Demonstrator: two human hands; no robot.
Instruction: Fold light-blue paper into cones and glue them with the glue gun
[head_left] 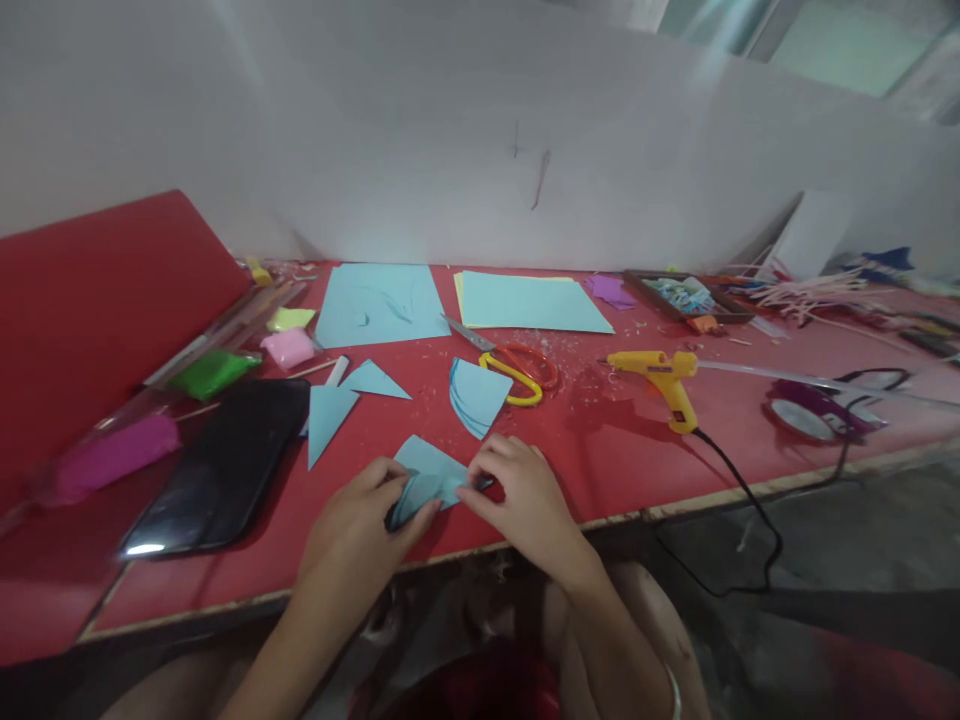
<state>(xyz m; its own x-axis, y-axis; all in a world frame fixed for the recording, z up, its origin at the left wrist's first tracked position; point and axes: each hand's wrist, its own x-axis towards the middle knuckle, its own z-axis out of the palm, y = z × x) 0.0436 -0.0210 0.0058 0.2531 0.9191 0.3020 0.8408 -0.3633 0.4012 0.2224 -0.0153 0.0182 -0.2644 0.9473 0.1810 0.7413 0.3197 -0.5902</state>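
Observation:
Near the front edge of the red table, my left hand (367,515) grips the left side of a folded light-blue paper (439,480), thumb on top. My right hand (517,485) pinches the paper's right side between thumb and fingers. The part under the fingers is hidden. Just beyond lies a stack of rounded blue paper pieces (480,395), partly over the yellow handle of the scissors (536,375), whose blades point back left. Two blue paper triangles (330,420) lie to the left, by a white stick (337,370).
A black phone-like slab (225,470) and packets of coloured clay (214,373) are at left. Blue sheets (532,300) lie at the back. A yellow glue gun (664,380) rests at right, its cord hanging over the table edge (637,517). Farther right stands a tray (720,315).

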